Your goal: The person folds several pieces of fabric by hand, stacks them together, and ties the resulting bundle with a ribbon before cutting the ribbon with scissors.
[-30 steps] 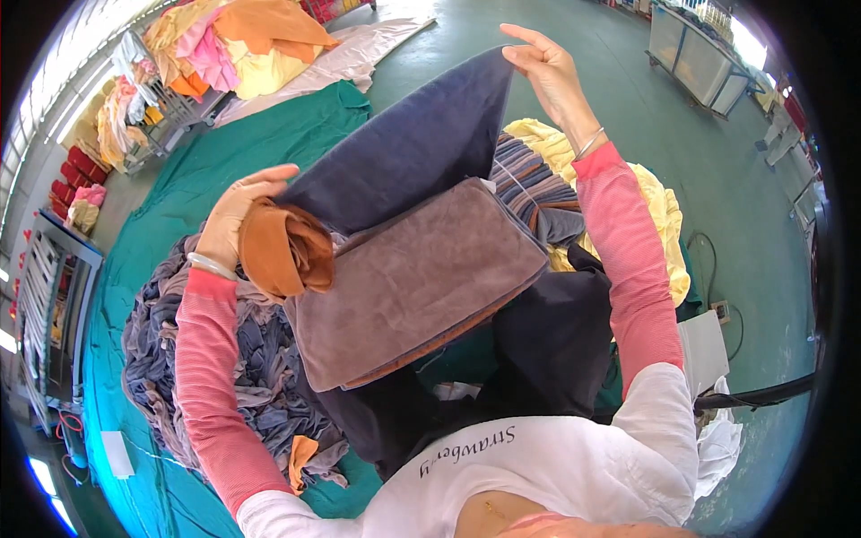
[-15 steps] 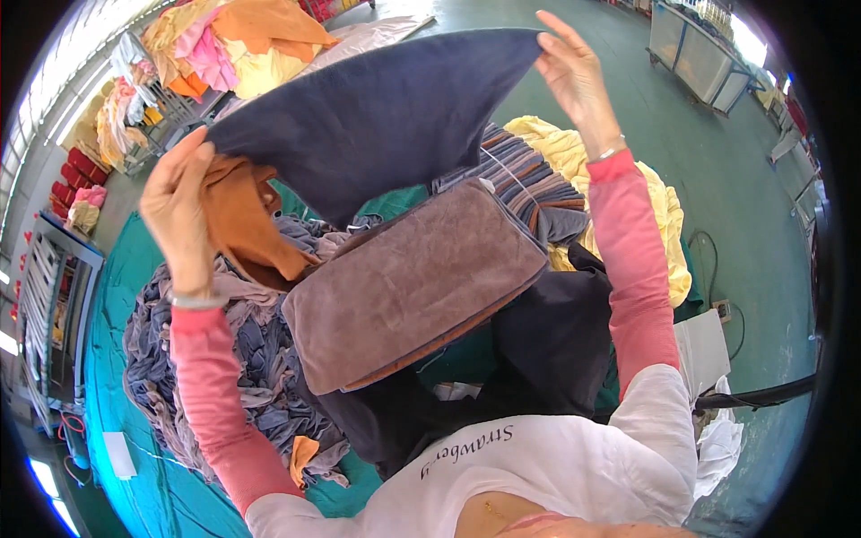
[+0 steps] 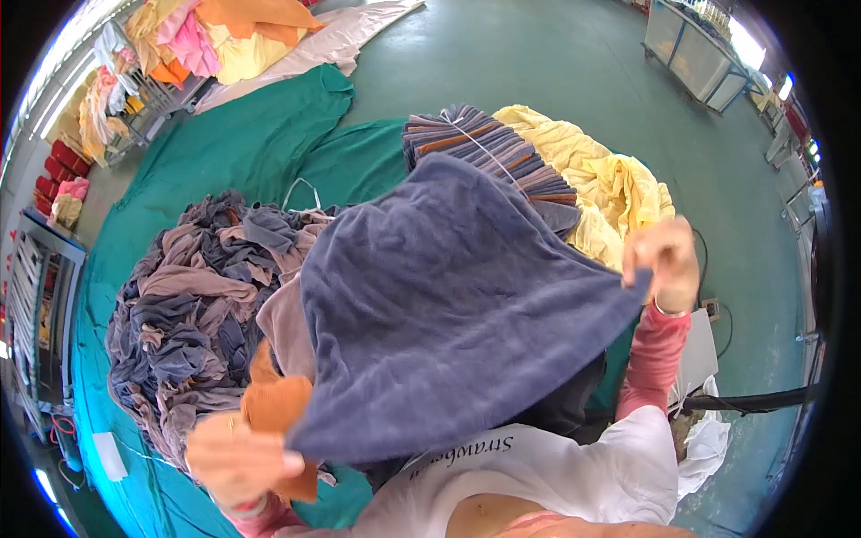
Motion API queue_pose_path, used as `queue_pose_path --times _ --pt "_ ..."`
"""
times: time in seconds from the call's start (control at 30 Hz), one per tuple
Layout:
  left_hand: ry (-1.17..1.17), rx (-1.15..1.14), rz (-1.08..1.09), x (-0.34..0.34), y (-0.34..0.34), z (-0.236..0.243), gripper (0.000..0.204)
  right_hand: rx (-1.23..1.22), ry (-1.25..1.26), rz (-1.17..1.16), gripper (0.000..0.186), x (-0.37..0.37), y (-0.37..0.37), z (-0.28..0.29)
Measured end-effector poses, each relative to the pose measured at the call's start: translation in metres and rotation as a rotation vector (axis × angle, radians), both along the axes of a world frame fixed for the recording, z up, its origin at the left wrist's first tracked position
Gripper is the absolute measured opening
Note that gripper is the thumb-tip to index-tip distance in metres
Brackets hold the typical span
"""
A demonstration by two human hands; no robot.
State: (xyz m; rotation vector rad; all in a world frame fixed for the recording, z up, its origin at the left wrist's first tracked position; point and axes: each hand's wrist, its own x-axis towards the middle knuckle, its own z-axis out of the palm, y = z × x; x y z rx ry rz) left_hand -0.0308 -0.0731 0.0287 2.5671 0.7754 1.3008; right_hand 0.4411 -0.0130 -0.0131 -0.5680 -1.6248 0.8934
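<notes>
A blue-grey plush cloth (image 3: 448, 305) is stretched between my two hands, its far part draped over a stack of folded cloths. My left hand (image 3: 238, 457), low at the left, pinches one near corner. My right hand (image 3: 665, 255), blurred, grips the other corner higher at the right. An orange cloth (image 3: 276, 403) hangs at my left hand's fingers, apparently held there too. Under the blue-grey cloth, the edge of a mauve-brown cloth (image 3: 287, 327) shows; the rest of the stack is hidden.
A heap of crumpled grey and mauve cloths (image 3: 184, 314) lies at left on green sheeting (image 3: 260, 143). Beyond the stack sit a tied bundle of folded cloths (image 3: 484, 148) and yellow fabric (image 3: 583, 170). A wheeled bin (image 3: 695, 54) stands far right.
Both hands have come down and toward me, pulling the blue-grey cloth from the air over the stack, where it now covers most of the mauve-brown cloth. The orange cloth moved with my left hand.
</notes>
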Motion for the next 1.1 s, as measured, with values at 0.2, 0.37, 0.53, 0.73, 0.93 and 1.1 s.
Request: queue_pose_path --times 0.2,0.37,0.53,0.73,0.93,1.1 --pt "-0.284 -0.327 0.560 0.025 0.094 0.003 0.023 -0.395 0.022 -0.141 0.049 -0.029 0.084 0.003" --pt "0.748 0.042 0.454 0.034 0.076 -0.013 0.050 -0.725 -0.291 -0.124 0.065 -0.052 0.072 -0.024" --pt "0.793 -0.009 0.516 0.040 0.078 -0.031 0.028 -0.854 0.173 0.051 0.048 -0.052 0.079 -0.048" --pt "0.423 0.247 0.640 0.029 0.091 0.018 0.026 -0.544 0.120 -0.110 0.039 -0.058 0.094 0.011" --pt "0.691 -0.173 0.571 0.008 0.006 0.038 0.034 -0.274 -0.325 -0.131 0.041 -0.077 0.066 -0.005" --pt "0.591 -0.471 0.564 0.006 0.006 0.015 0.046 -0.216 -0.794 -0.308 0.047 -0.078 0.049 -0.002"
